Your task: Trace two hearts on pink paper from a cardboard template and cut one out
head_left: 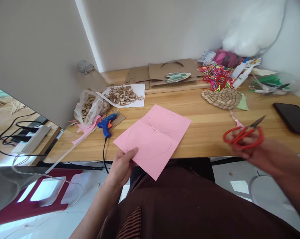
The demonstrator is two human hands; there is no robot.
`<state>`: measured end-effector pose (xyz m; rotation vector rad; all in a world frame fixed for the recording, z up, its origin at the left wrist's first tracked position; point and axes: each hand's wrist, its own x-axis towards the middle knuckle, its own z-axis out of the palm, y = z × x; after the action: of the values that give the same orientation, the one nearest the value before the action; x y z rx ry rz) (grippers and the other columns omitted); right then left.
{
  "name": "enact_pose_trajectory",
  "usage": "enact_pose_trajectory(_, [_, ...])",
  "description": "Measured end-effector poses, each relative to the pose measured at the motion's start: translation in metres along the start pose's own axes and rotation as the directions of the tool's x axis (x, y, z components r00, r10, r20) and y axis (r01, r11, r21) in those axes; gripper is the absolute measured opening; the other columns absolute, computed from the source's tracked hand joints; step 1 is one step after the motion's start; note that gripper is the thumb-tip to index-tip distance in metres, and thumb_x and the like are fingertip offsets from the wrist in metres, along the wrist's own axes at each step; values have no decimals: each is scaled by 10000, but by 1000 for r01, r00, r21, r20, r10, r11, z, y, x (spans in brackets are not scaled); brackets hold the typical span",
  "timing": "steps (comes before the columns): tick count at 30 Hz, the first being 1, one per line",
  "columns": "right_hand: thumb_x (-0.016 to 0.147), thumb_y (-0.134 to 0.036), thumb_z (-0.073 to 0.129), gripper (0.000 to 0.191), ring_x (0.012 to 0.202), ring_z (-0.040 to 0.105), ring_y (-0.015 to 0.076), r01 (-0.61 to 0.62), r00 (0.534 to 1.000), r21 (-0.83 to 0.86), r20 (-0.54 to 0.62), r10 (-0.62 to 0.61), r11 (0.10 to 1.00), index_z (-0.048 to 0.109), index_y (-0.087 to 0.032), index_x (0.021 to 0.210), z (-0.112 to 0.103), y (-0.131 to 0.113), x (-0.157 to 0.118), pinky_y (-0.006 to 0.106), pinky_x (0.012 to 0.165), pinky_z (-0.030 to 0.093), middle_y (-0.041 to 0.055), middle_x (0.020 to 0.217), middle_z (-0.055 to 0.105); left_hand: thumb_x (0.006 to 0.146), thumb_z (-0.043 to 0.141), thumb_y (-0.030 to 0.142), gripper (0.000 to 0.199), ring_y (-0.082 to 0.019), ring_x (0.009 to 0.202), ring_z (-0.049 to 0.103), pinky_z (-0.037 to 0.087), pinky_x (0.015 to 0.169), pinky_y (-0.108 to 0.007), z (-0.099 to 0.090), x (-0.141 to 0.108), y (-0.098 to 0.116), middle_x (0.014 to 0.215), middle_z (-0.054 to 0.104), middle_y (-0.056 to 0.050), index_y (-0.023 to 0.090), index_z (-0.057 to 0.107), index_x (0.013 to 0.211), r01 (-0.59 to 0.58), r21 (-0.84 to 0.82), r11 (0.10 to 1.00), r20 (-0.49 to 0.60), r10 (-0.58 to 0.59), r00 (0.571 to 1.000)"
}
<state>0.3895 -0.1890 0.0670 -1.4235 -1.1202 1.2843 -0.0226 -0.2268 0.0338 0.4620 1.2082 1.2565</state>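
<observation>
A sheet of pink paper point(150, 142) with pencilled curved outlines is pinched at its lower left edge by my left hand point(122, 166), thumb on top. The sheet has a fold across it and overhangs the table's front edge. To the right, my right hand point(249, 146) holds a pair of red-handled scissors point(243, 136), blades pointing up and right, apart from the paper. That hand is slightly blurred. Just beyond the scissors lies a leaf-shaped piece covered in shells point(222, 98), with a pink twisted strip point(236, 118) hanging from it.
A blue glue gun point(106, 124) lies left of the paper, near a plastic bag of shells point(89, 108) and loose shells on white paper point(125, 95). Cardboard point(170, 69) and colourful cords point(218, 76) are at the back. A black phone point(293, 116) lies far right.
</observation>
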Motion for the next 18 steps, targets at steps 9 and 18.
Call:
enact_pose_trajectory(9, [811, -447, 825, 325, 529, 410, 72, -295, 899, 329, 415, 143, 897, 618, -196, 815, 100, 43, -42, 240, 500, 319, -4, 745, 580, 745, 793, 71, 350, -188, 803, 770, 662, 726, -258, -3, -12, -10, 1051, 806, -116, 109, 751, 1091, 66, -138, 988, -29, -71, 997])
enact_pose_trajectory(18, [797, -676, 748, 506, 444, 397, 55, -239, 952, 51, 210, 223, 970, 651, -180, 826, 126, 39, -31, 229, 410, 240, 46, 819, 702, 703, 866, 195, 584, -282, 983, 774, 646, 817, -316, -1, -16, -13, 1134, 795, -153, 90, 709, 1256, 88, -32, 996, -6, -89, 996])
